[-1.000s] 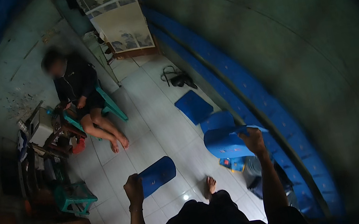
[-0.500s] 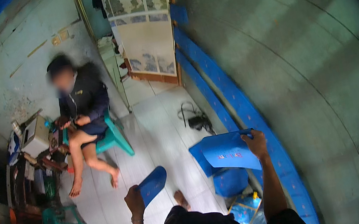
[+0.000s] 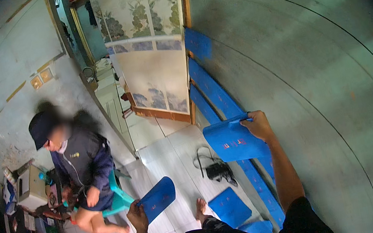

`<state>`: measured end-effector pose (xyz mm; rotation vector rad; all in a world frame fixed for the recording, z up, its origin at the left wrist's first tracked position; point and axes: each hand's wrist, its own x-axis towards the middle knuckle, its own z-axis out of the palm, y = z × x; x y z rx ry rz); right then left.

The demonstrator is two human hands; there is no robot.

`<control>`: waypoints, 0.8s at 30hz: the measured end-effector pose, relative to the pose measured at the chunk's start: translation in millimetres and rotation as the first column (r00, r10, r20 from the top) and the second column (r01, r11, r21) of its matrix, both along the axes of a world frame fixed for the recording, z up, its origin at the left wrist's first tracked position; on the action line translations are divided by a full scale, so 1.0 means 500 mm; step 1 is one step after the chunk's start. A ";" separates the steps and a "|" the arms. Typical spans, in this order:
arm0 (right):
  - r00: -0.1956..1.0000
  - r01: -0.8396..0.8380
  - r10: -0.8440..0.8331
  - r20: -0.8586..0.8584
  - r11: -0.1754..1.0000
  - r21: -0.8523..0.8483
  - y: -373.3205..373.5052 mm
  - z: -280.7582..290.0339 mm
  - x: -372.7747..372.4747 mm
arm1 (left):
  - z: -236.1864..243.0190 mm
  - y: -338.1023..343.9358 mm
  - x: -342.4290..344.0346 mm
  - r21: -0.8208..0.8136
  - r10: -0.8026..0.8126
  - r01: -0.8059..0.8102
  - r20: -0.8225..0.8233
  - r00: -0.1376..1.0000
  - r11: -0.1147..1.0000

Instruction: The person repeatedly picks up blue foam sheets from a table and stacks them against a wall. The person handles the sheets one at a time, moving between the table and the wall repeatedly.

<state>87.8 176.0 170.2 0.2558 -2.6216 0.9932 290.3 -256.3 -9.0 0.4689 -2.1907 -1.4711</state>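
Note:
Near the lower middle, my left hand (image 3: pixel 137 219) is closed on the edge of a small blue sheet (image 3: pixel 160 198), whose far end is rounded. My right hand (image 3: pixel 258 127) pinches the upper right edge of a larger blue sheet (image 3: pixel 230 143) with reddish print, raised in front of the right-hand wall. The two held sheets are apart. Below them on the tiled floor lies a flat blue piece (image 3: pixel 230 208), and a second blue piece (image 3: pixel 258 229) shows partly beside my dark clothing.
A person (image 3: pixel 83 163) in a dark jacket and cap sits on a green plastic stool (image 3: pixel 118 197) at left, beside a cluttered shelf with a white box (image 3: pixel 31 187). A black strapped bag (image 3: pixel 217 170) lies on the floor. Blue strips (image 3: pixel 213 87) run along the right wall; a patterned panel (image 3: pixel 149 73) stands behind.
My view has shifted, showing more of the doorway. My right hand has lifted the larger sheet up and away. The left hand still grips its sheet. The seated person has turned their head.

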 end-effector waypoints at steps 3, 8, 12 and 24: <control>0.999 0.001 0.002 -0.041 0.997 0.078 -0.032 0.074 -0.189 | 0.017 -0.019 -0.147 -0.089 0.054 -0.057 -0.036 0.998 0.994; 0.970 0.097 -0.116 -0.215 0.991 -0.097 -0.074 0.234 -0.444 | 0.029 -0.059 -0.346 -0.333 0.175 -0.165 0.002 0.984 0.929; 0.960 0.046 -0.187 -0.207 0.838 -0.544 -0.076 0.352 -0.607 | 0.020 -0.100 -0.511 -0.292 0.144 -0.140 -0.010 0.990 0.946; 0.768 0.437 -0.635 0.084 0.423 -0.794 -0.060 0.182 -0.719 | 0.002 -0.186 -1.036 0.096 -0.253 0.259 -0.066 0.965 0.961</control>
